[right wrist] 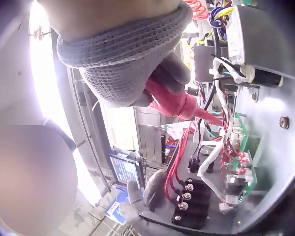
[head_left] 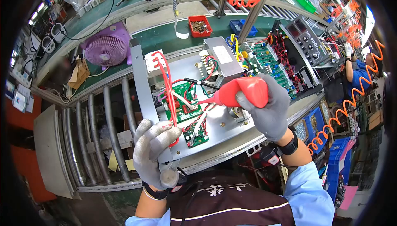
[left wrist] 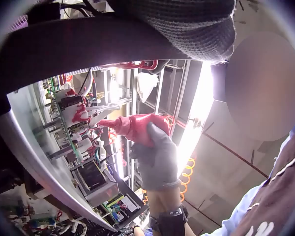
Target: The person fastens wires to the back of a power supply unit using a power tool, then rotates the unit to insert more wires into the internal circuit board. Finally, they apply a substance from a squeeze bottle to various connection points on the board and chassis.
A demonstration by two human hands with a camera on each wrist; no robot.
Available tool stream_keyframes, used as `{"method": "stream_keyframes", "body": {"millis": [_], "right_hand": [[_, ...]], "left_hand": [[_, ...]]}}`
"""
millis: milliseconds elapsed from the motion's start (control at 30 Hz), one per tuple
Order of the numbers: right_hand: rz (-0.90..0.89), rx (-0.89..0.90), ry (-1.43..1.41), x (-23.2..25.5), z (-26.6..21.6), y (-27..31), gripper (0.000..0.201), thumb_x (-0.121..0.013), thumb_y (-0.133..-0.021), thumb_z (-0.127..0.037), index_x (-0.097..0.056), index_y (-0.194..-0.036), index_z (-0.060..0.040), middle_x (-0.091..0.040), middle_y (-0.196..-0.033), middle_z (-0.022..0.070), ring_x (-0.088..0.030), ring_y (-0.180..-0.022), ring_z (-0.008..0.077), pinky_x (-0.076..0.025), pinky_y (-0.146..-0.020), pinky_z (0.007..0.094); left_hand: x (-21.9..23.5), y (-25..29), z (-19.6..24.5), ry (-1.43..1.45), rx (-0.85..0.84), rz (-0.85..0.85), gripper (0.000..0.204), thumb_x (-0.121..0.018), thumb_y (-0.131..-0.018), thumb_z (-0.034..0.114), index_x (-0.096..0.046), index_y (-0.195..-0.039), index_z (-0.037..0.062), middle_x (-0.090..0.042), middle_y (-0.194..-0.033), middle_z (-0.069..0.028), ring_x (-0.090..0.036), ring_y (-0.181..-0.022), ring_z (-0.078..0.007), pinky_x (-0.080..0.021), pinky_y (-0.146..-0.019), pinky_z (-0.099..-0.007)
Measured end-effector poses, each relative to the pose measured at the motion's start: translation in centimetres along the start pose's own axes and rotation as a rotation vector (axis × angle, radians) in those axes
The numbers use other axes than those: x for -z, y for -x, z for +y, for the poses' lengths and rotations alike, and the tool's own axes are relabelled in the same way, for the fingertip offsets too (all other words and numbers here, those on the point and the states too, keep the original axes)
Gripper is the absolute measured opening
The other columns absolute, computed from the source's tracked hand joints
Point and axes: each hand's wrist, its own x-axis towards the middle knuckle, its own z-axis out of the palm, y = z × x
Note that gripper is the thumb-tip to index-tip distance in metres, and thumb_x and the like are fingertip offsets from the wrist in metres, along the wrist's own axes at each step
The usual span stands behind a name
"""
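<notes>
The right hand [head_left: 271, 108], in a grey glove, grips a red squeeze bottle [head_left: 244, 92]; the bottle [left wrist: 142, 129] points its thin nozzle at a green circuit board [head_left: 182, 97] with wires. In the right wrist view the nozzle tip of the bottle [right wrist: 174, 103] reaches the wires beside the board. The gloved left hand [head_left: 154, 149] is at the near left corner of the metal chassis [head_left: 223, 133], its fingers bent by the red wires [head_left: 167, 81]; whether it holds them is unclear. A smaller green board [head_left: 196, 134] lies near that hand.
Metal rollers [head_left: 108, 131] run at the left, with a purple fan [head_left: 105, 50] behind them. Beyond the chassis stand a red bin [head_left: 200, 26] of small parts and a blue bin [head_left: 237, 26]. A panel with knobs [head_left: 308, 39] and an orange coiled hose [head_left: 343, 106] are at the right.
</notes>
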Motion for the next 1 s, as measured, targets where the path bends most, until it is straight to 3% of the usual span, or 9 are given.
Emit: {"method": "stream_keyframes", "body": {"millis": [200,300,367,433,500,700,767,967,1000], "right_hand": [[-0.018,-0.175,-0.056,-0.4,1.2,-0.6,0.032,-0.075,-0.076,-0.019,-0.06,-0.097,0.0011,-0.062,-0.083,0.0047,-0.056,-0.074,0.0079,-0.046,-0.065,0.0236],[0.047,-0.174,-0.214,-0.6,2.1,-0.8,0.03,-0.072,-0.077,-0.015,-0.06,-0.098,0.0014,-0.064,-0.077,0.0072,-0.062,-0.063,0.0121,-0.049,-0.057,0.0246],[-0.059,-0.46,-0.427,0.0,1.7,-1.4,0.034,-0.069,-0.08,-0.021,-0.058,-0.101,0.004,-0.062,-0.077,0.0061,-0.06,-0.061,0.0093,-0.048,-0.053,0.0221],[-0.117,-0.489,-0.436,0.5,1.8,-2.5,0.035,-0.067,-0.081,-0.021,-0.057,-0.103,0.0046,-0.062,-0.075,0.0069,-0.059,-0.055,0.0092,-0.047,-0.048,0.0212],[-0.216,-0.466,-0.381,0.7,1.6,-3.6,0.029,-0.066,-0.08,-0.017,-0.059,-0.099,0.004,-0.063,-0.07,0.0086,-0.059,-0.048,0.0088,-0.047,-0.041,0.0212],[-0.161,-0.196,-0.108,1.0,1.0,-3.5,0.028,-0.071,-0.074,-0.02,-0.059,-0.087,0.0021,-0.059,-0.069,0.013,-0.059,-0.063,0.0188,-0.045,-0.059,0.032],[-0.152,-0.226,-0.097,1.1,0.8,-2.9,0.034,-0.072,-0.077,-0.018,-0.058,-0.102,0.0008,-0.062,-0.077,0.0061,-0.059,-0.055,0.0067,-0.048,-0.045,0.0191],[-0.086,0.051,0.054,-0.2,0.5,-2.5,0.031,-0.074,-0.077,-0.018,-0.059,-0.096,0.0005,-0.062,-0.075,0.0053,-0.059,-0.057,0.0082,-0.049,-0.053,0.0248],[-0.108,0.004,-0.012,-0.5,0.3,-2.8,0.031,-0.073,-0.075,-0.018,-0.06,-0.096,-0.0005,-0.062,-0.075,0.0097,-0.061,-0.062,0.018,-0.049,-0.059,0.0289]], "left_hand": [[-0.2,0.0,0.0,-0.011,0.008,0.02,0.08,-0.025,-0.09,0.064,-0.023,-0.14,0.0011,-0.068,-0.085,-0.0113,-0.062,-0.096,-0.0278,-0.032,-0.105,-0.047],[0.0,-0.2,0.4,-0.035,0.056,-0.024,0.076,-0.024,-0.092,0.059,-0.022,-0.14,0.0011,-0.067,-0.085,-0.0118,-0.061,-0.095,-0.028,-0.032,-0.104,-0.0475],[-0.2,-0.2,0.2,-0.029,0.018,-0.005,0.073,-0.024,-0.092,0.056,-0.022,-0.14,0.0007,-0.067,-0.086,-0.0121,-0.061,-0.095,-0.0282,-0.032,-0.104,-0.0478],[-0.4,-0.2,0.0,-0.023,-0.021,0.011,0.071,-0.023,-0.093,0.053,-0.022,-0.14,0.0002,-0.067,-0.086,-0.0124,-0.061,-0.095,-0.0284,-0.032,-0.104,-0.048],[-0.6,-0.2,0.0,-0.019,-0.051,0.048,0.069,-0.023,-0.093,0.05,-0.022,-0.139,-0.0011,-0.066,-0.087,-0.0126,-0.061,-0.095,-0.0287,-0.033,-0.104,-0.0486],[-0.5,-0.2,0.1,-0.005,-0.033,0.047,0.071,-0.025,-0.092,0.051,-0.022,-0.139,-0.0028,-0.066,-0.088,-0.0132,-0.061,-0.096,-0.0284,-0.033,-0.104,-0.0487],[-0.5,-0.2,0.1,0.0,-0.033,0.049,0.071,-0.025,-0.092,0.051,-0.022,-0.138,-0.0032,-0.066,-0.088,-0.0136,-0.061,-0.096,-0.0284,-0.032,-0.104,-0.0485],[-0.6,0.0,0.1,0.02,-0.027,0.048,0.07,-0.027,-0.092,0.05,-0.023,-0.138,-0.0038,-0.067,-0.09,-0.0146,-0.061,-0.098,-0.0288,-0.032,-0.105,-0.0481],[-0.6,0.0,0.1,0.028,-0.029,0.056,0.07,-0.027,-0.092,0.049,-0.023,-0.138,-0.0037,-0.067,-0.09,-0.0146,-0.06,-0.099,-0.0289,-0.032,-0.105,-0.0481]]}}
